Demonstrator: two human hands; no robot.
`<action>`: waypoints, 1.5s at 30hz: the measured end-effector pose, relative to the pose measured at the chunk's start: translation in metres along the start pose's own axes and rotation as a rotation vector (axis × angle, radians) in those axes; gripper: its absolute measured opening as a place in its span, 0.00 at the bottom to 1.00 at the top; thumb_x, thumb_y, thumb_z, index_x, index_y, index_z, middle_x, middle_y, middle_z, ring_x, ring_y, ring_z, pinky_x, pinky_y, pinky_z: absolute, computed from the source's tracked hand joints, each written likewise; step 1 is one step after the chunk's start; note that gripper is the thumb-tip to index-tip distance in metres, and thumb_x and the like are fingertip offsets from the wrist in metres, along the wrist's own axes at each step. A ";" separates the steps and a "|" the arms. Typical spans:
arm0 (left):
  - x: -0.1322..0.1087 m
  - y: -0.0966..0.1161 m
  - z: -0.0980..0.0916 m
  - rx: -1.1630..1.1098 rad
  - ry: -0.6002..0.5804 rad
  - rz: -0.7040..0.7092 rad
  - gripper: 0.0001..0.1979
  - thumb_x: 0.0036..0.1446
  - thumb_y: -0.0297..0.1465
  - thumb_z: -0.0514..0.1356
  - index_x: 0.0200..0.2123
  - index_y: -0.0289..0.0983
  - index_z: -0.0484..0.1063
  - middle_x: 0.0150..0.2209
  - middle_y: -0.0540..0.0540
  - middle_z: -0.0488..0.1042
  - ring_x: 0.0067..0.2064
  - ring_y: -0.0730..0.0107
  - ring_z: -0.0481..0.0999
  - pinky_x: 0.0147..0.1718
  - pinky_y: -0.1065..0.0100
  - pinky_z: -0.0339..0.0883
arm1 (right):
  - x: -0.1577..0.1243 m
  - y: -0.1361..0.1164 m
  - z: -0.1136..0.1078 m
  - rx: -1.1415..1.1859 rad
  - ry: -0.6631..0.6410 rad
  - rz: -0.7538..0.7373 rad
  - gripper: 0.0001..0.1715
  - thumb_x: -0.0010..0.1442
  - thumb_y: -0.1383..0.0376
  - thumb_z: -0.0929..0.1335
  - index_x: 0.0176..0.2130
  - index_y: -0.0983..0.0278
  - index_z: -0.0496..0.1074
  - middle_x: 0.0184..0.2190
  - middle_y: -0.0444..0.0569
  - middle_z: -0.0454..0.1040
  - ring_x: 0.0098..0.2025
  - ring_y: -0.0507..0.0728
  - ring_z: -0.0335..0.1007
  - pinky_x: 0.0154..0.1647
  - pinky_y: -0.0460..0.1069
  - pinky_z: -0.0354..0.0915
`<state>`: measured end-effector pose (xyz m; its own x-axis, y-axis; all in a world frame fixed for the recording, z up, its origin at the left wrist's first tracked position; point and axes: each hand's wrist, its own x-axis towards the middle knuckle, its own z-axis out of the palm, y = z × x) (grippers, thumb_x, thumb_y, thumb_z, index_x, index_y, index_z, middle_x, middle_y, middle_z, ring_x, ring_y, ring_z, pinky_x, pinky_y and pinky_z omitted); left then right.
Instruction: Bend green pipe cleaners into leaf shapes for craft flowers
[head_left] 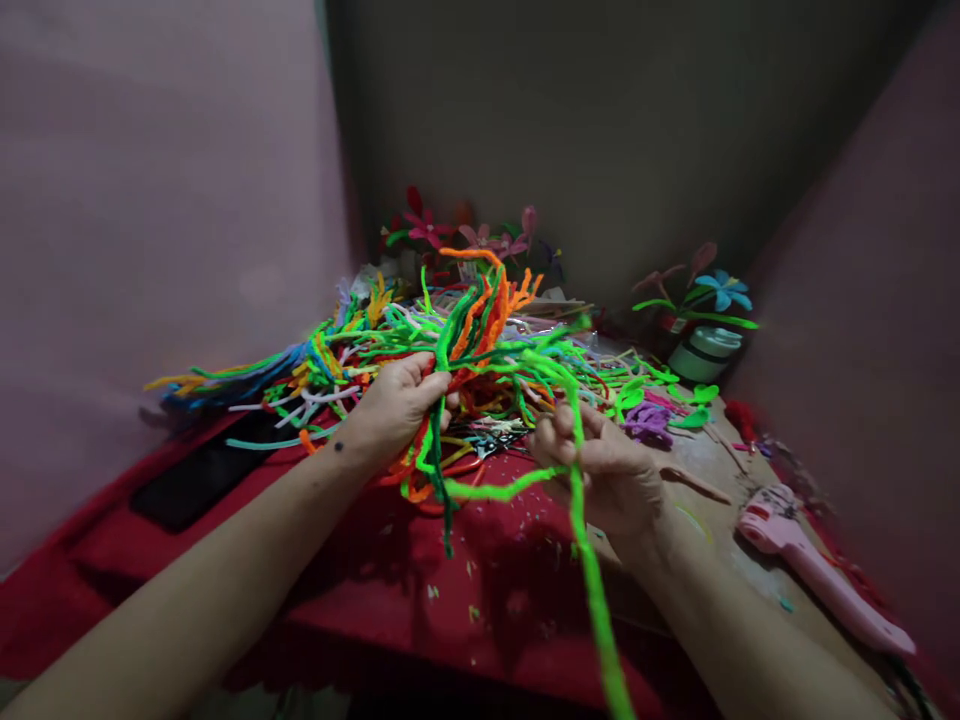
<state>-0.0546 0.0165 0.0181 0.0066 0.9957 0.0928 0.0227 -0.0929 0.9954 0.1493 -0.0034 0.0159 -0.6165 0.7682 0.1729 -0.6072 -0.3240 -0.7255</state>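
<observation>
My left hand (412,405) is closed round the middle of a bundle of pipe cleaners (476,320), dark green, bright green and orange, whose ends fan out above and hang below the fist. To the right, my right hand (600,460) has its fingers curled on a bright green pipe cleaner (510,490) that runs across to the lower end of the bundle. Another long bright green pipe cleaner (589,560) passes in front of the right hand and drops toward the bottom edge. Whether the right fingers grip that one too is hard to see.
Behind the hands lies a heap of loose coloured pipe cleaners (330,365). A black phone (195,480) rests on the red cloth (330,590) at left. At right are a pink glue gun (825,580), purple coils (649,424) and a lidded jar (705,352) near a blue flower (724,290).
</observation>
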 end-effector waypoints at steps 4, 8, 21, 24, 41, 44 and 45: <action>0.009 0.020 -0.027 0.293 0.166 0.089 0.04 0.51 0.31 0.54 0.28 0.36 0.62 0.21 0.53 0.68 0.17 0.78 0.64 0.15 0.76 0.55 | -0.009 -0.017 -0.003 0.161 -0.177 -0.139 0.09 0.40 0.71 0.72 0.21 0.60 0.68 0.13 0.37 0.53 0.15 0.46 0.47 0.12 0.40 0.48; 0.018 0.051 -0.070 0.956 0.491 0.182 0.10 0.52 0.34 0.52 0.32 0.33 0.67 0.23 0.48 0.69 0.24 0.71 0.68 0.22 0.72 0.57 | -0.005 -0.018 -0.006 0.106 -0.035 -0.110 0.08 0.41 0.70 0.72 0.23 0.62 0.68 0.16 0.39 0.59 0.19 0.47 0.54 0.17 0.41 0.55; 0.044 0.036 -0.111 1.385 0.399 0.221 0.21 0.53 0.40 0.54 0.41 0.27 0.68 0.41 0.32 0.71 0.47 0.50 0.67 0.42 0.57 0.60 | 0.014 0.025 -0.011 -0.113 0.415 -0.060 0.12 0.41 0.70 0.73 0.29 0.65 0.71 0.23 0.41 0.71 0.23 0.47 0.65 0.24 0.43 0.60; 0.022 0.039 -0.051 0.895 0.038 0.196 0.18 0.55 0.40 0.52 0.41 0.33 0.69 0.37 0.42 0.74 0.39 0.64 0.72 0.39 0.65 0.63 | 0.017 0.028 -0.015 -0.143 0.473 -0.122 0.12 0.39 0.71 0.73 0.29 0.66 0.71 0.23 0.41 0.71 0.23 0.47 0.65 0.24 0.42 0.59; -0.010 -0.005 0.045 0.169 -0.380 -0.232 0.13 0.53 0.38 0.55 0.28 0.33 0.67 0.20 0.48 0.72 0.13 0.81 0.60 0.12 0.77 0.50 | 0.019 0.026 -0.032 -0.206 0.610 -0.123 0.12 0.42 0.65 0.73 0.24 0.68 0.67 0.16 0.42 0.69 0.14 0.47 0.63 0.13 0.41 0.60; -0.009 0.016 0.031 0.381 -0.162 -0.036 0.13 0.52 0.37 0.55 0.24 0.34 0.68 0.21 0.49 0.72 0.15 0.80 0.61 0.14 0.75 0.52 | 0.019 0.027 -0.033 -0.220 0.622 -0.072 0.10 0.45 0.67 0.72 0.25 0.68 0.67 0.16 0.43 0.70 0.13 0.47 0.63 0.11 0.41 0.60; -0.008 0.023 0.024 0.438 -0.069 0.054 0.14 0.53 0.37 0.55 0.22 0.34 0.68 0.19 0.50 0.70 0.15 0.80 0.60 0.14 0.75 0.52 | 0.019 0.028 -0.033 -0.223 0.625 -0.049 0.09 0.45 0.68 0.72 0.25 0.68 0.66 0.15 0.43 0.70 0.13 0.48 0.63 0.11 0.41 0.61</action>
<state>-0.0297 0.0059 0.0398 0.0855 0.9881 0.1276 0.4418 -0.1523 0.8841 0.1375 0.0209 -0.0230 -0.1436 0.9764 -0.1611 -0.4670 -0.2104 -0.8588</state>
